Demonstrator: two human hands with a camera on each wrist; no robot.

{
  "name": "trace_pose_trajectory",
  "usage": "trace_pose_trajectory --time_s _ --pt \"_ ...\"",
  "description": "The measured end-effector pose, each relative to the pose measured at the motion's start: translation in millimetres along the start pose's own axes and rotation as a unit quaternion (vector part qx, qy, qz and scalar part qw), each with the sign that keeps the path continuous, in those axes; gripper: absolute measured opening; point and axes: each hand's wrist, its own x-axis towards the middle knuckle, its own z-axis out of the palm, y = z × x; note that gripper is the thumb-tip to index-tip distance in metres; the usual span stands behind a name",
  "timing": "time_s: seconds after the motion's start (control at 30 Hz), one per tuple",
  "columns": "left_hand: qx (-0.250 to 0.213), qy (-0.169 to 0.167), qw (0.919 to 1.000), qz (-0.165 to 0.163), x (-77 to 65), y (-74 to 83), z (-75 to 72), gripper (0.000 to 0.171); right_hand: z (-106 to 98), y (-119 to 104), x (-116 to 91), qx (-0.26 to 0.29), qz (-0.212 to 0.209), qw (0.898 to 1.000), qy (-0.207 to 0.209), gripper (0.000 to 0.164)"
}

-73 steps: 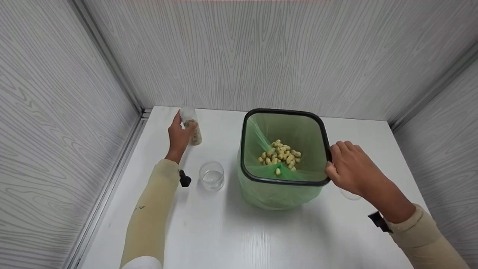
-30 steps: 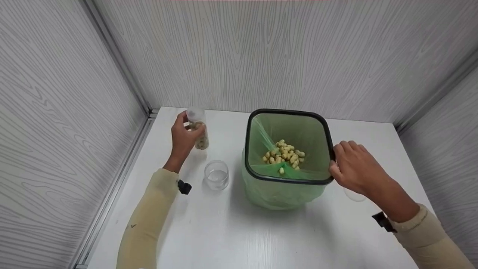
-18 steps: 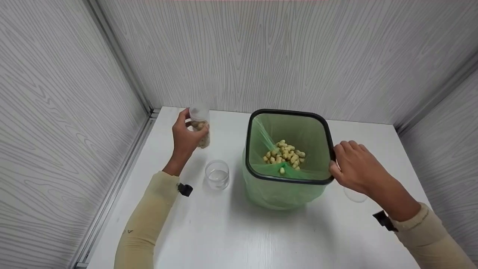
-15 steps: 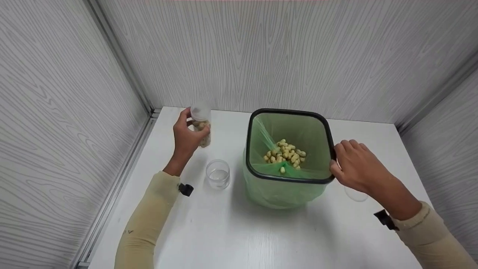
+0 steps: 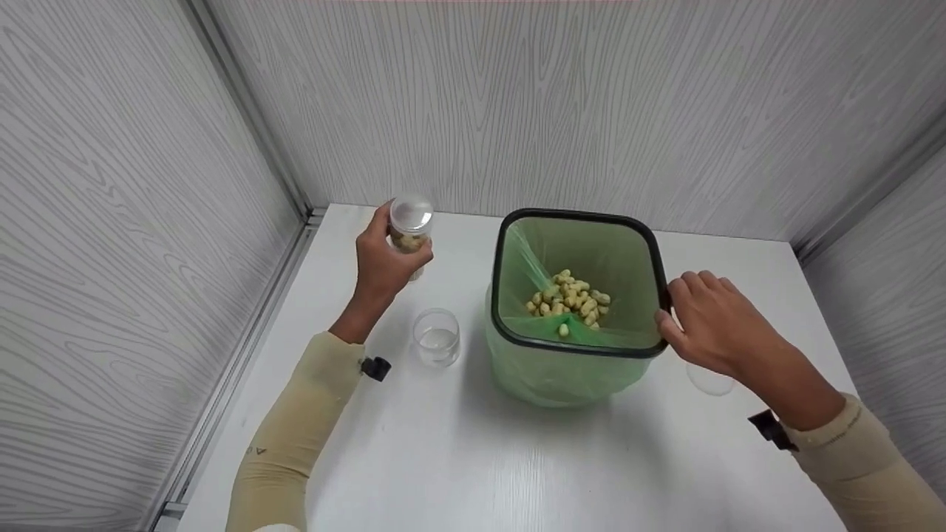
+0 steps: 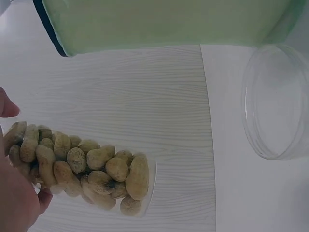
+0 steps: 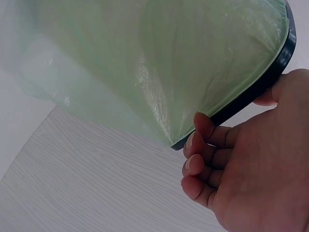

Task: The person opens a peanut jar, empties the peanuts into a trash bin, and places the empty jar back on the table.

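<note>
My left hand (image 5: 392, 251) grips a clear jar (image 5: 412, 214) of unshelled peanuts at the table's back left, its round top tipped toward the head camera. The left wrist view shows peanuts (image 6: 101, 182) packed through the jar. A square bin (image 5: 565, 380) with a black rim and a green bag liner stands at centre right. More peanuts (image 5: 573, 294) lie inside on the liner. My right hand (image 5: 720, 321) holds the rim's right side. In the right wrist view its fingers (image 7: 205, 126) curl at the black rim (image 7: 251, 92), the thumb on the other side.
An open clear glass (image 5: 436, 338) stands between my left forearm and the bin. A round clear disc (image 5: 711, 379) lies on the white table, partly under my right hand. Grey wood-grain walls (image 5: 473, 111) close off the back and both sides.
My left hand has raised the peanut jar and brought it rightward, tipping its top toward the head camera. The right hand stays on the bin's rim; the view has shifted slightly.
</note>
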Motion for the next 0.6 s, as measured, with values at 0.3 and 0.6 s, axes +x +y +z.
trace_pose_trajectory --time_s 0.3,0.6 --pt "0.023 -0.022 0.9960 0.084 -2.4 25.8 3.4 0.062 -2.3 0.5 3.0 -0.006 -0.007 1.000 -0.002 0.033" --pt "0.083 -0.039 0.9728 0.212 -1.8 43.6 6.6 0.063 -0.7 0.0 6.9 -0.009 -0.014 1.000 0.012 0.033"
